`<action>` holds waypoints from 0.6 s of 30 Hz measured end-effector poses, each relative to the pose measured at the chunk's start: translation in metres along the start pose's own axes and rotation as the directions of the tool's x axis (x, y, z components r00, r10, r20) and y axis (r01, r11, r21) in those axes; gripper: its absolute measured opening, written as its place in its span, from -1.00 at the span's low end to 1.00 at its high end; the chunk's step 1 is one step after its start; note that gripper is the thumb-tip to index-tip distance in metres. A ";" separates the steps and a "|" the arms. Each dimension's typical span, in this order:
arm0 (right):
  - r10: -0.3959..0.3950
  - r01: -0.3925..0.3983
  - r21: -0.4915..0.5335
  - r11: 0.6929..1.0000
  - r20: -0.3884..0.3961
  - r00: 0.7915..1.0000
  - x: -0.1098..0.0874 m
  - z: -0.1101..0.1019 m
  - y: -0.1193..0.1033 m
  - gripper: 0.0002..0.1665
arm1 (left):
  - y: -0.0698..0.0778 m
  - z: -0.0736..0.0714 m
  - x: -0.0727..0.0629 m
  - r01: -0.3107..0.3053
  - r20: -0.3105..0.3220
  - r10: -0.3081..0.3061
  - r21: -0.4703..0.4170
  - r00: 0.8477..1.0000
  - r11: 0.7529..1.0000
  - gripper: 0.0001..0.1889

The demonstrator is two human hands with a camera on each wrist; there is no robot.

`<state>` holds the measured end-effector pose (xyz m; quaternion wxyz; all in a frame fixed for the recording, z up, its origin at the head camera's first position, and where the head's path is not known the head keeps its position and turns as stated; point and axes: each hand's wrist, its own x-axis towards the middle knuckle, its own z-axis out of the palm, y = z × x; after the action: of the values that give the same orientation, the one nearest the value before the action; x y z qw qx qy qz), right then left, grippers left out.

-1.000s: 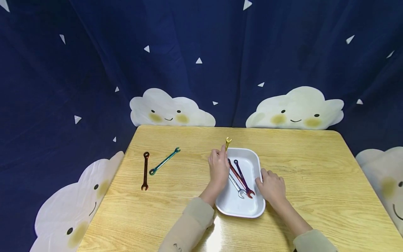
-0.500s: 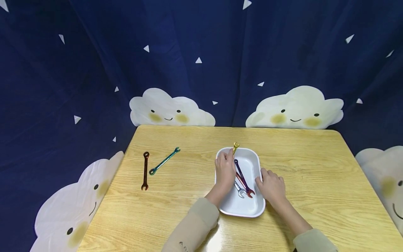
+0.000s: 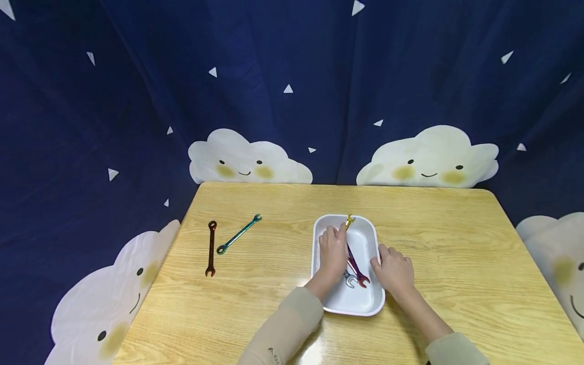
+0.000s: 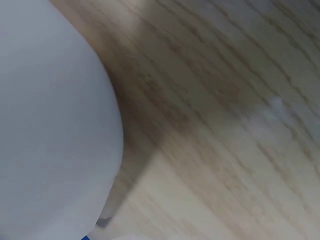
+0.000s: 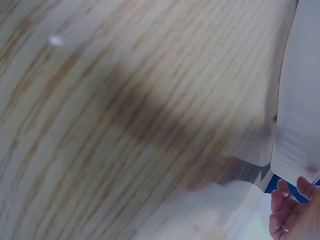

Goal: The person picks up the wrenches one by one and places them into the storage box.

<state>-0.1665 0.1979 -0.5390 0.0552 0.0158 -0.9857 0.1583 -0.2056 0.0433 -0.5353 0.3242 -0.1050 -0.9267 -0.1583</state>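
My left hand (image 3: pixel 333 252) is over the white tray (image 3: pixel 349 305) and grips a gold combination wrench (image 3: pixel 350 221). The wrench's open end sticks out past the fingers near the tray's far rim; its other end is hidden by the hand. Below lie a silver wrench (image 3: pixel 350 281), a red wrench (image 3: pixel 363 281) and a purple wrench (image 3: pixel 353 257), partly covered by the left hand. At the tray's right side my right hand (image 3: pixel 396 270) holds the rim, thumb tip over the edge. The right wrist view shows its curled fingers (image 5: pixel 279 220) close to the tray's wall (image 5: pixel 300 100).
Two more combination wrenches lie on the wooden table (image 3: pixel 456 243) at the left: a dark reddish-brown one (image 3: pixel 211 248) and a teal one (image 3: pixel 239 234). A dark blue curtain (image 3: pixel 292 61) with clouds and triangles hangs behind the table. The tray's wall (image 4: pixel 60 130) fills the left wrist view's left side.
My left hand has moved right with the gold wrench, from the tray's left edge to over its middle, and slightly nearer me. My right hand and the tray have stayed put.
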 end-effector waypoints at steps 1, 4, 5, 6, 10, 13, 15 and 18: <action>0.001 -0.001 -0.001 1.000 0.004 1.000 0.000 0.000 0.000 -0.62 | 0.000 0.001 -0.001 -0.006 0.001 0.006 0.005 1.000 1.000 -0.73; 0.001 -0.001 -0.003 1.000 0.008 1.000 0.000 0.000 0.000 -0.62 | 0.002 0.005 -0.005 -0.020 0.010 0.020 0.026 1.000 0.999 -0.73; 0.000 0.000 -0.004 1.000 0.007 1.000 0.000 0.000 0.000 -0.63 | 0.002 0.007 -0.006 -0.025 0.017 0.024 0.039 1.000 0.999 -0.72; 0.000 0.000 -0.004 1.000 0.004 1.000 0.000 0.000 0.000 -0.63 | 0.003 0.008 -0.007 -0.031 0.023 0.029 0.052 0.999 0.998 -0.72; -0.001 0.001 -0.004 1.000 0.000 1.000 0.000 0.000 0.001 -0.63 | 0.004 0.013 -0.013 -0.046 0.057 0.041 0.084 0.998 0.995 -0.72; -0.002 0.002 -0.001 1.000 -0.001 1.000 0.000 0.000 0.001 -0.64 | 0.004 0.015 -0.016 -0.046 0.079 0.039 0.091 0.996 0.995 -0.76; -0.004 0.004 -0.001 1.000 -0.002 1.000 -0.001 0.000 0.001 -0.65 | 0.004 0.017 -0.018 -0.047 0.090 0.039 0.095 0.995 0.994 -0.77; -0.004 0.004 -0.001 1.000 -0.005 1.000 -0.001 0.001 0.001 -0.65 | 0.003 0.019 -0.021 -0.040 0.099 0.030 0.102 0.995 0.994 -0.72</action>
<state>-0.1660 0.1985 -0.5400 0.0582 0.0173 -0.9856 0.1579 -0.1999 0.0508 -0.5622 0.2862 -0.1117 -0.9465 -0.0990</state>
